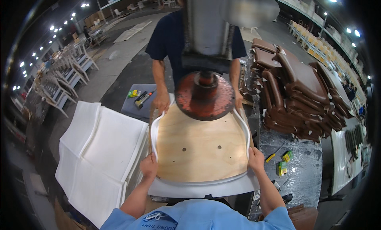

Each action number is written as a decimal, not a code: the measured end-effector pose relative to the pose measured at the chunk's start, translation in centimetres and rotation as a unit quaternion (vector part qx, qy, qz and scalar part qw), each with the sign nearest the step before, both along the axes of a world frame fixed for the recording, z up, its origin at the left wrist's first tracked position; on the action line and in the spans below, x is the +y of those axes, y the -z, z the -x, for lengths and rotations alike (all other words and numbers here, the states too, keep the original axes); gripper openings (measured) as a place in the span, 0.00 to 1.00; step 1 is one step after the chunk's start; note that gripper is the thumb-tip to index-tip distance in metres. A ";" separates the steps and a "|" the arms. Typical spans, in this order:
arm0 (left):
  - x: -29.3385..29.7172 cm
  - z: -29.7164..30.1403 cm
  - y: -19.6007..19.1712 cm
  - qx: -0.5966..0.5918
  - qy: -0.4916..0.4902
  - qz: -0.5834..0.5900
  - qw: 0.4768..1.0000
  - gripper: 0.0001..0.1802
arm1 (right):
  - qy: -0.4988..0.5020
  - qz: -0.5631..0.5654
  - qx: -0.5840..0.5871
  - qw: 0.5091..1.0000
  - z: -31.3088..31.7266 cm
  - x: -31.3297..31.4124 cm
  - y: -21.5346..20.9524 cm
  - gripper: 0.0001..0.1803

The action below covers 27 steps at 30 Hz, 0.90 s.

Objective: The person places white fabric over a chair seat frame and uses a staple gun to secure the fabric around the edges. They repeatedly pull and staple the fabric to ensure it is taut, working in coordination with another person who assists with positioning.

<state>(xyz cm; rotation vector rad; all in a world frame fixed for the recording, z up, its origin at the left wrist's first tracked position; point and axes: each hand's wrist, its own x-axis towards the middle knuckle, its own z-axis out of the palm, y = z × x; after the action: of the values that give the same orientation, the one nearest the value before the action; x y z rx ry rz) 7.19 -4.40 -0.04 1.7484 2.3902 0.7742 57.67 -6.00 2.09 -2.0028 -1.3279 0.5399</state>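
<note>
A pale plywood seat panel [200, 135] with drilled holes lies in front of me, its edges wrapped by white padding [222, 190] that spreads out toward me. My left hand [149, 165] is closed on the padding at the panel's near left edge. On the near right edge my right hand [256, 158] grips the padding in the same way. Across from me a co-worker's hand [162, 101] holds the far left side; their other hand is partly hidden at the far right. Above the panel's far part hangs a red, worn round press plate [204, 96], hiding some of it.
White foam sheets [111, 146] are stacked at left. Brown upholstered pieces [295, 87] pile up at right, above a wrapped table [305, 166] with a yellow-handled screwdriver [270, 158] and small green-yellow boxes [282, 168]. A grey surface [133, 107] at far left bears a tool.
</note>
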 end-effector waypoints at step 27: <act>0.8 1.2 -1.7 -0.104 0.017 0.061 0.993 0.26 | -0.005 0.012 0.167 0.986 -1.5 -0.2 1.4 0.22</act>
<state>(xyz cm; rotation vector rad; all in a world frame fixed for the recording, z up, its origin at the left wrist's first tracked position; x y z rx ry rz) 5.95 -3.62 1.65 1.5739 2.2176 0.7465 59.21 -6.15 0.68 -1.8266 -1.1300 0.8573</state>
